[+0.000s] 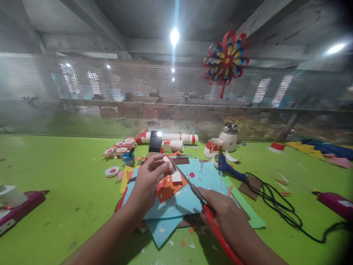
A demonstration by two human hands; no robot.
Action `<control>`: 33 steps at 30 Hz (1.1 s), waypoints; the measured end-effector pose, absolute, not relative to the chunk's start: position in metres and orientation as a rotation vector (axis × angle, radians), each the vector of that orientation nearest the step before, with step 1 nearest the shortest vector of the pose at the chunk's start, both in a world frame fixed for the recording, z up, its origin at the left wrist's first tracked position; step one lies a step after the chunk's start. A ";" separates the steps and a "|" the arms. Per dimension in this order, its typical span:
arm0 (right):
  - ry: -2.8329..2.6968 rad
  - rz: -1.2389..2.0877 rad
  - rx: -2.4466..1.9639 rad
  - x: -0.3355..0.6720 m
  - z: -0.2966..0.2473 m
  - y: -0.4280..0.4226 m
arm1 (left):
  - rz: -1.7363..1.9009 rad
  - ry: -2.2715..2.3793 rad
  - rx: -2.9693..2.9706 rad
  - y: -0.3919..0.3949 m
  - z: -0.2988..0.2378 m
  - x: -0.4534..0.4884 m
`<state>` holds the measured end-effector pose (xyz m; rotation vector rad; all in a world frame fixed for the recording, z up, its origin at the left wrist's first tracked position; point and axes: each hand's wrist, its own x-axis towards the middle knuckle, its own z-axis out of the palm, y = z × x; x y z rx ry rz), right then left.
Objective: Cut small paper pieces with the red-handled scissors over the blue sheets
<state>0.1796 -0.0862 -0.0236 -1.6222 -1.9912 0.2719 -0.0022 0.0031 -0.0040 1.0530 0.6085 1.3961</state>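
Observation:
My left hand (151,175) pinches a small white piece with a red edge (170,164), likely cut from a paper cup. My right hand (227,211) is wrapped round the red handles of a pair of scissors (194,188). The scissors' blade tips reach up to the piece's right edge; whether they touch it I cannot tell. Below both hands lie light blue paper sheets (182,206) and an orange sheet (172,191), strewn with small scraps. A red paper flower shape (192,175) rests on the blue sheet.
A blue glue gun (231,170) with a black cord lies to the right. Paper cups (213,148), a lidded jar (228,138), a phone (155,141) and round decorated discs (112,171) stand farther back. Purple power strips (24,209) lie at the sides. A paper flower (226,60) hangs above.

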 end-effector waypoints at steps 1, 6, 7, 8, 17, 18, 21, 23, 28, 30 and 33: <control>-1.988 0.274 -1.621 0.179 -0.024 -0.086 | 1.392 0.603 1.047 0.004 -0.004 -0.002; -1.997 0.275 -1.596 0.180 -0.029 -0.081 | 1.365 0.560 1.004 0.006 -0.005 -0.004; -2.002 0.277 -1.582 0.180 -0.029 -0.080 | 1.366 0.556 1.004 0.007 -0.005 -0.005; -2.006 0.282 -1.568 0.181 -0.030 -0.080 | 1.367 0.556 1.003 0.007 -0.005 -0.006; -2.028 0.362 -1.478 0.182 -0.024 -0.079 | 1.409 0.621 1.043 0.006 -0.003 -0.003; -2.026 0.356 -1.497 0.181 -0.024 -0.080 | 1.409 0.624 1.042 0.005 -0.003 -0.003; -2.022 0.332 -1.558 0.181 -0.023 -0.083 | 1.400 0.624 1.050 0.004 -0.002 -0.002; -2.022 0.318 -1.567 0.181 -0.023 -0.084 | 1.400 0.615 1.054 0.004 -0.002 -0.002; -2.020 0.291 -1.592 0.181 -0.026 -0.083 | 1.403 0.623 1.053 0.004 -0.002 -0.003; -2.024 0.296 -1.577 0.180 -0.024 -0.083 | 1.398 0.609 1.043 0.004 -0.002 -0.003; -2.033 0.270 -1.582 0.179 -0.021 -0.082 | 1.389 0.601 1.027 0.005 -0.003 -0.003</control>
